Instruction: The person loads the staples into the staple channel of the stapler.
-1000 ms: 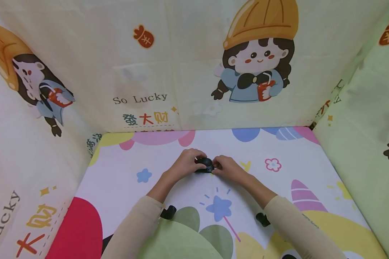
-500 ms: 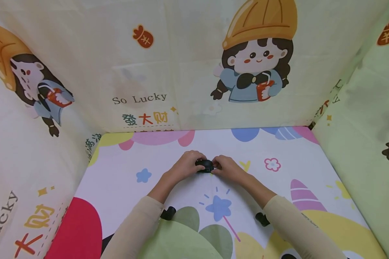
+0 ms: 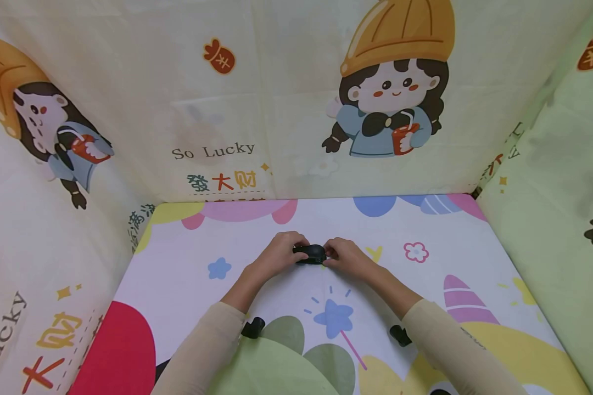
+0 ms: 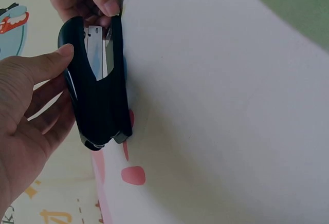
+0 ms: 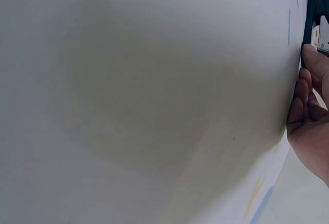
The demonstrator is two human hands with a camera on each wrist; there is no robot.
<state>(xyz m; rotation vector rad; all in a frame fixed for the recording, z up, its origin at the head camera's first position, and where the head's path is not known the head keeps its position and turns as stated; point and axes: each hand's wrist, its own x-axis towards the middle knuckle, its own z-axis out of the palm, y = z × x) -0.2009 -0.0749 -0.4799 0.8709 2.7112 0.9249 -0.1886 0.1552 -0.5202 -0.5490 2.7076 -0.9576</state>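
A black stapler is at the middle of the table, between both hands. My left hand grips its upper arm, thumb on one side and fingers on the other. At the opposite end, my right hand pinches the tip of the base between thumb and curled fingers. The left wrist view shows the stapler with a gap between upper arm and base, and a metal strip inside. Only a corner of the stapler appears in the right wrist view, beyond the right thumb.
A printed cloth with cartoon shapes covers the table. Patterned fabric walls rise at the back and both sides. Small black wrist devices stick out by the left sleeve and the right sleeve.
My left hand has shifted slightly down and left. The stapler's upper arm has tilted between frames, its outline now lower than a second ago. My right hand stays nearly in place.
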